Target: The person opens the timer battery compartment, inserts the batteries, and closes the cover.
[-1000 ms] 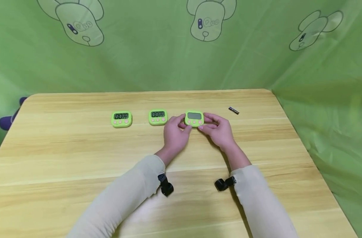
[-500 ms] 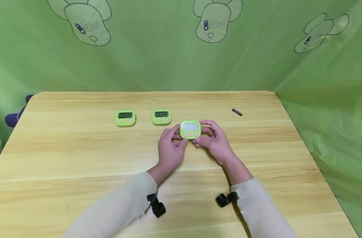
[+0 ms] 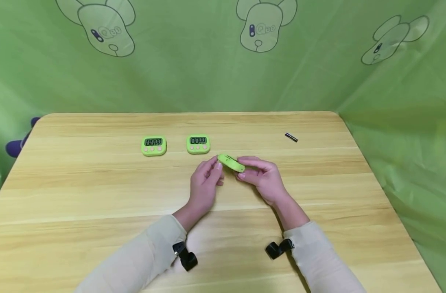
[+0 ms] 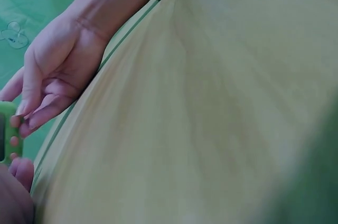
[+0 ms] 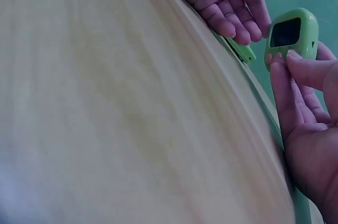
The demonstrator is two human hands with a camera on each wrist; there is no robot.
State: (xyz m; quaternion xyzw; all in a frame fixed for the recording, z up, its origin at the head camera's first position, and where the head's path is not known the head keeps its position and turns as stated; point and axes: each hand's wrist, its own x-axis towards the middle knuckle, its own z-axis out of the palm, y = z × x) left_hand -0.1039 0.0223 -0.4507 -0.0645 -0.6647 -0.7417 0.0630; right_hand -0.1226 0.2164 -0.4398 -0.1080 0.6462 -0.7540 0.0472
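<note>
A green digital timer [image 3: 231, 162] is tilted up off the table, its slim edge toward the head camera. My right hand [image 3: 265, 179] pinches its right end between thumb and fingers. My left hand [image 3: 204, 183] is at the other end, with fingertips right at the timer's edge; in the right wrist view its thumb stands apart. That view also shows the timer's dark, blank screen [image 5: 285, 33] and pink buttons. Two matching timers lie face up on the table, a far-left one [image 3: 154, 146] and a nearer one [image 3: 198, 144], both displaying zeros.
A small black-and-silver stick, like a slim battery [image 3: 291, 137], lies at the back right of the wooden table [image 3: 98, 183]. Green curtain [image 3: 193, 73] with mouse-head drawings hangs behind and to the right. Something purple [image 3: 15, 147] shows past the left edge.
Both hands have drawn the timer up and toward the person. It has turned from face-up to edge-on, and the left hand's hold has loosened.
</note>
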